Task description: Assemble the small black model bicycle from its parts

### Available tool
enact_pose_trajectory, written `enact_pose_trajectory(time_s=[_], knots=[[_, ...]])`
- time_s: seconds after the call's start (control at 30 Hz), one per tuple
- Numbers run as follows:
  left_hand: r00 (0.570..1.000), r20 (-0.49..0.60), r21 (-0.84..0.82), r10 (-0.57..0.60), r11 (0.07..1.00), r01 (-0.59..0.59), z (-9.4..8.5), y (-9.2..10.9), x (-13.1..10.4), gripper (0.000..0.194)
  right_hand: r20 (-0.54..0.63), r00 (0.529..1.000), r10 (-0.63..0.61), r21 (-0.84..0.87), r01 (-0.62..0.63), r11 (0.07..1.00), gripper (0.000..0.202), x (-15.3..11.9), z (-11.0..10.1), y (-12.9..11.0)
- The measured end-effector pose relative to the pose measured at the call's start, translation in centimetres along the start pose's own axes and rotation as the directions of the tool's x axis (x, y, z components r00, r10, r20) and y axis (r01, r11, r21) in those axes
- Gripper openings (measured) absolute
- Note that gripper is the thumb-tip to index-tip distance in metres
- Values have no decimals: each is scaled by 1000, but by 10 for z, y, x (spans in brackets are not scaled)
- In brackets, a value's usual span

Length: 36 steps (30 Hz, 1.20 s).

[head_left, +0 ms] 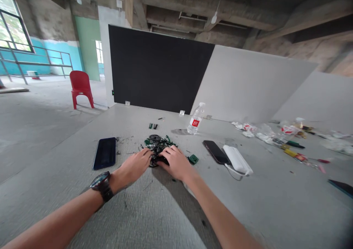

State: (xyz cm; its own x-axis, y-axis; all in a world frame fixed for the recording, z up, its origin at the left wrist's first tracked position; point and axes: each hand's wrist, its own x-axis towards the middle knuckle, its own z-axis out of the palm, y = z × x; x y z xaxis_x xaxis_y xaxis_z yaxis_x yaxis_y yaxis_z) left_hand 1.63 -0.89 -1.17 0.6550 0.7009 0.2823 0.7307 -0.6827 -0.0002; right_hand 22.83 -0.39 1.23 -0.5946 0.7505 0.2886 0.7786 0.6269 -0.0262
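Note:
A pile of small black and green plastic parts (pixel 168 141), some like miniature bicycle pieces, lies on the grey table between my hands. One small spoked wheel (pixel 154 137) rests flat at its far side. My left hand (pixel 138 163) comes in from the left, fingers bent and tips at the pile's near edge. Opposite it, my right hand (pixel 175 163) has its fingers curled over the near parts, thumb tucked under. Another small black wheel (pixel 153 161) shows between the fingertips of both hands. What exactly each hand grips is largely hidden by the fingers.
A green piece (pixel 193 159) lies right of the pile, small dark pieces (pixel 153 126) behind it. One phone (pixel 104 153) is at left, another phone (pixel 216 152) at right beside a white power bank (pixel 237 160) with cable. A water bottle (pixel 196 118) stands behind; clutter (pixel 275 135) spreads far right.

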Motion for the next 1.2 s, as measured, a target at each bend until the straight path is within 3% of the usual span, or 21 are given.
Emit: enact_pose_trajectory(time_s=[0.2, 0.43, 0.7, 0.93, 1.2], knots=[[986, -100, -172, -131, 979, 112, 8, -1, 2, 31, -12, 999, 53, -17, -53, 998, 20, -1, 3, 16], [975, -176, -101, -134, 988, 118, 15, -16, 1, 32, -37, 997, 74, -22, -75, 997, 15, -2, 4, 22], [984, -158, -56, -80, 996, 72, 25, -25, 0, 34, -73, 996, 47, -2, -47, 999, 19, -2, 2, 12], [983, -157, -64, -92, 995, 82, 17, -19, 0, 31, -4, 999, -54, 64, 54, 996, 37, 0, 2, -9], [989, -128, -16, -68, 998, 67, 12, -21, -2, 27, 20, 1000, -6, 44, 5, 999, 31, -1, 2, 7]])
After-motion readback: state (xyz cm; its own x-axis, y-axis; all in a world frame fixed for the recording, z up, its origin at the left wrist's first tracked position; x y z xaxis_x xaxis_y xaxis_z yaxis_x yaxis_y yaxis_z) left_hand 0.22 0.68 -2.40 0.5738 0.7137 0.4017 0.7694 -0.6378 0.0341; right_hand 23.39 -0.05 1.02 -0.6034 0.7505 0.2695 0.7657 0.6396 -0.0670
